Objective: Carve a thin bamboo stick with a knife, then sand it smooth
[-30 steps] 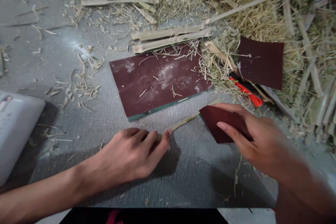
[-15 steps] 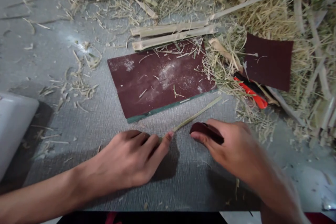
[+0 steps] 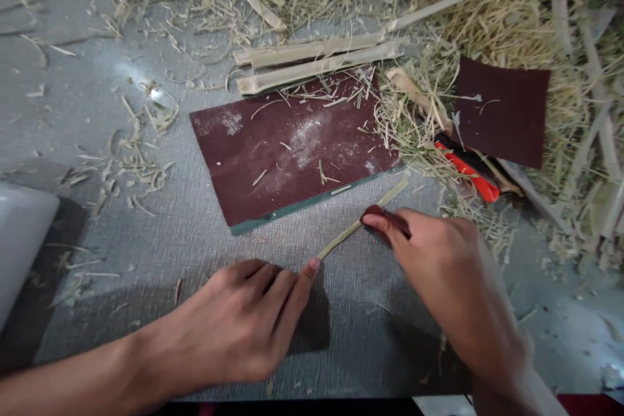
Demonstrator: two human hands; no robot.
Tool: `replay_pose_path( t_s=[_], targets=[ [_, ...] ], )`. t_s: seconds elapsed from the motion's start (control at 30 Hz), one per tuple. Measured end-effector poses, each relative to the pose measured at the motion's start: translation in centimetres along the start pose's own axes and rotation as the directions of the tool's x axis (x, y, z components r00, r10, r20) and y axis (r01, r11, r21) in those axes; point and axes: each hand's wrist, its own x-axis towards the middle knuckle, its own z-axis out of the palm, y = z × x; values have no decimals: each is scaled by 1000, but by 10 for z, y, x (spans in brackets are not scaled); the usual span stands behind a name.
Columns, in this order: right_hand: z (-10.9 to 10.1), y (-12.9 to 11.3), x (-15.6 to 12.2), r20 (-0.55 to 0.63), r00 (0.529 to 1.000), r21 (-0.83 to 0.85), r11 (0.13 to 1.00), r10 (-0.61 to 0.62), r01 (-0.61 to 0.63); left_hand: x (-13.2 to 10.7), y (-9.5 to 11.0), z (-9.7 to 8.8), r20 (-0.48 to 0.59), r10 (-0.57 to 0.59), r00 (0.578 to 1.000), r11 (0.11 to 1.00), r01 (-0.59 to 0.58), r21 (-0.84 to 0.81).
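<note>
My left hand (image 3: 258, 312) pinches one end of a thin, pale green bamboo strip (image 3: 340, 240) low over the table. The strip slants up to the right. My right hand (image 3: 429, 253) is closed on a small folded piece of dark red sandpaper (image 3: 374, 213), which wraps around the strip near its far end. A short length of the strip sticks out past the sandpaper. Just beyond both hands lies a large dark red sandpaper sheet (image 3: 263, 162) with pale dust and a few shavings on it.
Split bamboo pieces (image 3: 316, 68) lie along the sheet's far edge. To the right are a red and black knife handle (image 3: 470, 172), partly covered, and a square of sandpaper (image 3: 502, 114). Shavings (image 3: 487, 19) heap at the back right. A white object (image 3: 22, 227) stands at the left.
My right hand has moved slightly, and its folded sandpaper, apart from the bamboo strip before, now closes around it. My left hand keeps its pinch. The whole view has shifted a little.
</note>
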Motion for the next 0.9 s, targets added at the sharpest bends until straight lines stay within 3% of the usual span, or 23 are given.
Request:
replay_pose_path(
  t_s=[0.17,0.27,0.33,0.43,0.57,0.7,0.8,0.9],
  targets=[
    [2,3,-1,32,986,-18,986,-164,164,3,-2,0,-6,2,1000,1000,-2,-3],
    [1,5,1,-93,994,-122,992,-55,43,4,-2,0,1,4,1000,1000,-4,-5],
    [1,5,2,-67,996,-108,993,-61,54,4,-1,0,-4,12,1000,1000,-12,-12],
    [1,1,3,17,993,-16,993,-115,115,4,-1,0,-19,8,1000,999,-8,-31],
    [-3,5,9,83,993,190,979,-86,69,6,-3,0,-8,9,1000,999,-9,-42],
    [-10,17,13,116,978,529,844,-170,84,6,-4,-1,-2,0,1000,999,0,-55],
    [-13,19,12,76,978,585,803,-194,114,5,-3,-2,-6,-1,1000,998,1,-60],
    [-14,17,9,58,992,573,817,-113,59,5,-3,-2,-6,-8,1000,999,8,-51]
  ],
)
